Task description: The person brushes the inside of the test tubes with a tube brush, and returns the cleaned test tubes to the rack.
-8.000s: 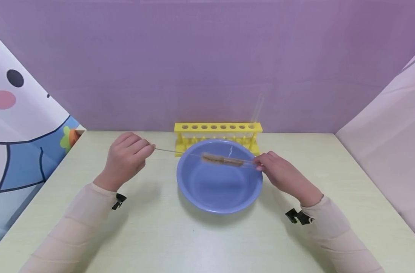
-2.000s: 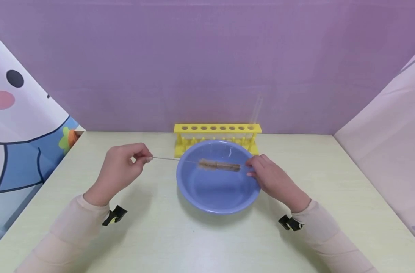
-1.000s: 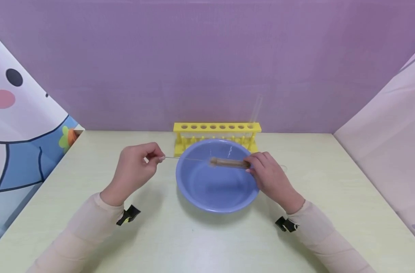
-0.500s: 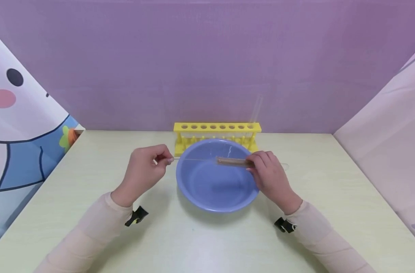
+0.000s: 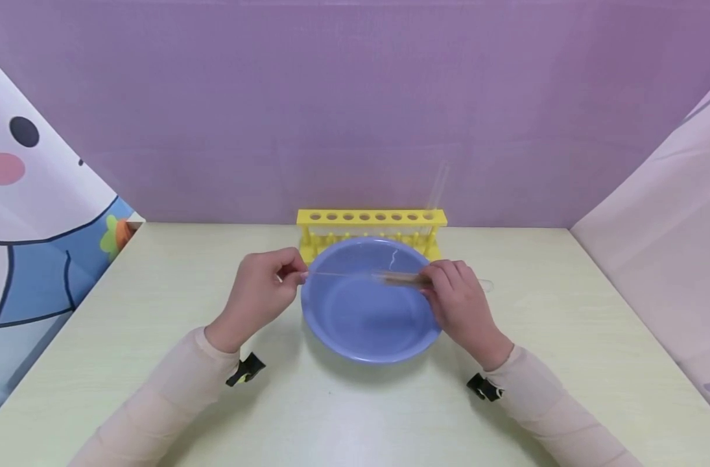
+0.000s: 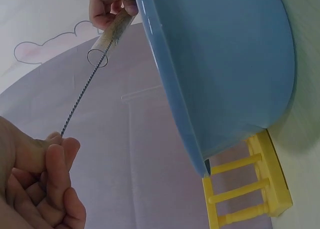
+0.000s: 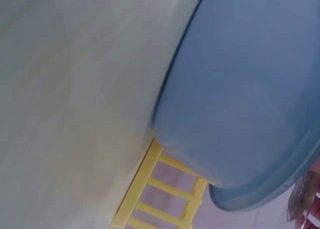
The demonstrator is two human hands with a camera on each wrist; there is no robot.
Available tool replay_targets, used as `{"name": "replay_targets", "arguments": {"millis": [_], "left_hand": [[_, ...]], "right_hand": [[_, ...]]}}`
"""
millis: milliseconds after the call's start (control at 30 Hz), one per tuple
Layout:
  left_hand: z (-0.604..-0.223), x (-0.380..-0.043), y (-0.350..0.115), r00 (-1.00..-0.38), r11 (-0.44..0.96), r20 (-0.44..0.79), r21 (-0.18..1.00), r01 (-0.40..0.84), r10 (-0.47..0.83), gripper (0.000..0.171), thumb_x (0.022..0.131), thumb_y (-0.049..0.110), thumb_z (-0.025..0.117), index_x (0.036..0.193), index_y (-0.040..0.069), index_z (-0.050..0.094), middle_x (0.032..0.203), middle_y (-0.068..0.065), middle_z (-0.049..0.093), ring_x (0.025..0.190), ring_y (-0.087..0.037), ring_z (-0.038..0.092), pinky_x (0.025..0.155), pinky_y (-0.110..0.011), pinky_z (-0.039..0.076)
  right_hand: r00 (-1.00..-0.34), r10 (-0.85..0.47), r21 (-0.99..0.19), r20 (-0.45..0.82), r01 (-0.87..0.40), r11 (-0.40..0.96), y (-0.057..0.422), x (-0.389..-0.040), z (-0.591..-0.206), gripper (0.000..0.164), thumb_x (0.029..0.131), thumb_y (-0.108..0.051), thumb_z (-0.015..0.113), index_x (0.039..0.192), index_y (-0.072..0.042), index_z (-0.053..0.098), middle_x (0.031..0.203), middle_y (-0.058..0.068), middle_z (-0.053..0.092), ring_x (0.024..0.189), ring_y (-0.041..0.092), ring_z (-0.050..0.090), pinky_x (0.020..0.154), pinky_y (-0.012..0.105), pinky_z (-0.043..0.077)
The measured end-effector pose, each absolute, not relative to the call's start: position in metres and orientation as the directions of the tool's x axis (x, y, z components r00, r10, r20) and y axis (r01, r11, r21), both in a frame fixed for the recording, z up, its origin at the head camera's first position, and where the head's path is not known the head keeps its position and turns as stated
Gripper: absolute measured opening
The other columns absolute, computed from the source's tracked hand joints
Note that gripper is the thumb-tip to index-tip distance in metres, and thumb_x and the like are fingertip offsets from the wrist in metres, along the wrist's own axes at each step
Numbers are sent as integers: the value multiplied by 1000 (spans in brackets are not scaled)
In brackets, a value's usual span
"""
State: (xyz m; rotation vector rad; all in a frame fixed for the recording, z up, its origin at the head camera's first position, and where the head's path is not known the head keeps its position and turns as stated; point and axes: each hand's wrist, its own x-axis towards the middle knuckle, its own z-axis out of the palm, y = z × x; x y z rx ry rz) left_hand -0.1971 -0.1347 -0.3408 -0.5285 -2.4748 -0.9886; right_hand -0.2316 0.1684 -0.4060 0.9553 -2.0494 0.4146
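In the head view my left hand (image 5: 261,295) pinches the thin twisted-wire handle of a test tube brush (image 6: 82,96) between thumb and fingers. Its brown bristles lie inside a clear glass test tube (image 6: 99,58), partly blurred in the head view. My right hand (image 5: 461,305) grips that tube around its middle, and the rounded end sticks out beyond the knuckles on the right. Tube and brush lie nearly level over the blue basin (image 5: 373,359). In the right wrist view, only a bit of the bristled part shows at the lower right edge.
Behind the basin stands a yellow test tube rack (image 5: 363,218). Another clear test tube (image 5: 439,185) leans in its rightmost hole. A purple backdrop (image 5: 355,110) rises at the back edge of the pale table (image 5: 331,421).
The left hand has moved right, toward the right hand, pushing the brush deeper into the tube. Bristles that showed outside the mouth are now inside. The right hand has shifted along the tube toward its mouth.
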Motion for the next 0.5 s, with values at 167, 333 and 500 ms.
{"name": "replay_targets", "arguments": {"millis": [167, 333, 500], "left_hand": [[-342, -198, -131, -848, 669, 490, 563, 485, 202, 20, 76, -8, 63, 67, 9, 64, 62, -1, 64, 52, -11, 47, 53, -25, 42], [-343, -200, -128, -849, 666, 481, 562, 490, 217, 19, 77, -7, 65, 67, 10, 64, 62, -3, 63, 52, -11, 47, 52, -24, 41], [-345, -201, -124, -860, 654, 460, 584, 480, 220, 17, 78, -4, 66, 69, 10, 65, 61, 0, 62, 51, -11, 47, 49, -24, 41]], "right_hand": [[-382, -489, 47, 784, -749, 661, 167, -228, -404, 25, 76, -1, 72, 96, 3, 57, 90, 14, 59, 78, 30, 52, 63, 37, 42], [-349, -484, 69, 803, -751, 656, 164, -227, -405, 31, 71, 2, 77, 95, 4, 58, 90, 15, 59, 76, 30, 53, 60, 38, 42], [-376, -490, 59, 786, -744, 666, 164, -226, -405, 25, 75, -2, 73, 95, 2, 58, 90, 13, 59, 77, 29, 52, 63, 37, 42]]}}
